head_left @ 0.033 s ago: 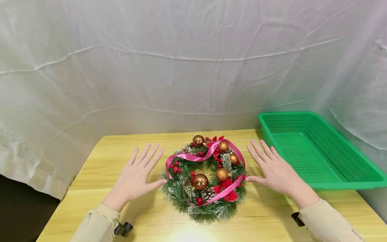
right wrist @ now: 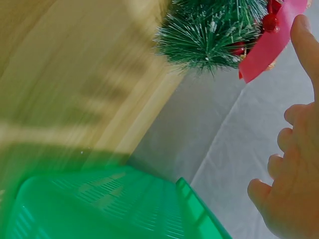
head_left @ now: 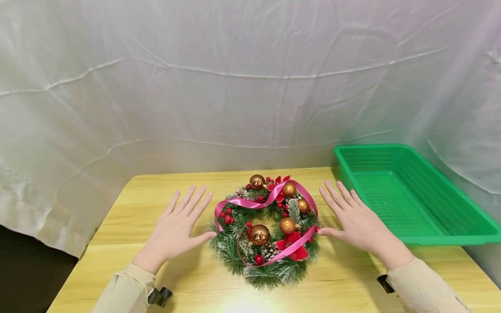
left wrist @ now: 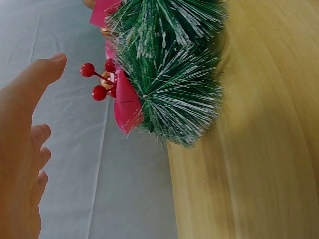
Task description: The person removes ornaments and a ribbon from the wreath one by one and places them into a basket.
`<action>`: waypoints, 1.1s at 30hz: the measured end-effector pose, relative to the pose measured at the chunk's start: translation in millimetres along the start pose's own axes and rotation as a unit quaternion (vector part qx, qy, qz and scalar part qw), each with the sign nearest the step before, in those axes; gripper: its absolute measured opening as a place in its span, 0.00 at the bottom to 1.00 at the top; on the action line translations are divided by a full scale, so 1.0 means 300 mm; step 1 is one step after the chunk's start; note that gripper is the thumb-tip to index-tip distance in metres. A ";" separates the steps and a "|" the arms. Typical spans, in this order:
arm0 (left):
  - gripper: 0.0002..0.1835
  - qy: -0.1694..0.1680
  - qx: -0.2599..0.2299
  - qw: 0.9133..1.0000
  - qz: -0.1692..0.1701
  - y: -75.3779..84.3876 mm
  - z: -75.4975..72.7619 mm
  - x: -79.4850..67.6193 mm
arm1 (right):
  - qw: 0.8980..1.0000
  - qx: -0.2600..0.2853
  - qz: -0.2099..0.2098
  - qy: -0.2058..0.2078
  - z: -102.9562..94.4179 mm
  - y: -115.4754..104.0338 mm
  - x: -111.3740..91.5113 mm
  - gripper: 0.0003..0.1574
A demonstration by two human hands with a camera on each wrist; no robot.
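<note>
A green Christmas wreath (head_left: 264, 274) lies on the wooden table, its needles tipped with white. A loose pink ribbon (head_left: 244, 203) winds over it. Gold and copper balls (head_left: 259, 235), red berries (head_left: 227, 216) and a red poinsettia flower (head_left: 292, 247) decorate it. On the wreath's left side hovers my left hand (head_left: 174, 232), fingers straight and spread, thumb tip at the outer needles. My right hand (head_left: 358, 221) mirrors it on the right, palm down, its thumb tip near the ribbon. Neither hand holds anything. In the left wrist view, the left thumb (left wrist: 37, 79) points toward the berries.
A green plastic basket (head_left: 450, 240) with slotted walls stands at the right, beyond my right hand. A pale cloth (head_left: 235, 108) hangs behind the table (head_left: 156, 191). The right wrist view shows the basket's near wall (right wrist: 99, 194) close below.
</note>
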State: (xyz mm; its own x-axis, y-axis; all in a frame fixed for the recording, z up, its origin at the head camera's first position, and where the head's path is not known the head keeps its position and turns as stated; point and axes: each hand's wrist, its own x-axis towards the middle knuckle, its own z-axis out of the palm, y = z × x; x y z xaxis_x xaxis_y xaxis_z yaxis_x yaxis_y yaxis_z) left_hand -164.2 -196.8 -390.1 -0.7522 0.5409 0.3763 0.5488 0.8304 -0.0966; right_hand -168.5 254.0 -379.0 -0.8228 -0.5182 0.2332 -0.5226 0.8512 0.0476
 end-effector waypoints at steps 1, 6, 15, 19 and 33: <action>0.51 0.000 0.000 1.000 0.000 0.000 0.001 -0.002 | 1.000 0.000 -0.001 -0.001 0.001 -0.001 0.000 0.65; 0.50 0.003 0.002 1.000 -0.001 -0.001 0.004 -0.004 | 1.000 0.002 0.003 -0.003 -0.003 -0.003 0.005 0.64; 0.51 -0.006 0.001 1.000 -0.015 0.010 0.004 -0.013 | 0.999 0.030 -0.015 0.010 -0.003 -0.039 0.010 0.62; 0.51 -0.017 -0.001 1.000 -0.018 0.020 0.005 -0.015 | 0.999 0.038 -0.020 0.019 -0.003 -0.063 0.013 0.61; 0.51 -0.018 -0.003 1.000 -0.003 0.044 0.043 -0.018 | 0.995 0.071 -0.061 0.032 -0.009 -0.160 0.026 0.58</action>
State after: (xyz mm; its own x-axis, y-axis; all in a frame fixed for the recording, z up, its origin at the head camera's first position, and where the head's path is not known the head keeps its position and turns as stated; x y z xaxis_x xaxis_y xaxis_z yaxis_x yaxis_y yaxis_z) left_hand -157.6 -187.1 -405.2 -0.7685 0.5400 0.3433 0.5456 0.8333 -0.0895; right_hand -149.3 209.4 -376.9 -0.7380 -0.6062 0.2963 -0.6475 0.7599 -0.0579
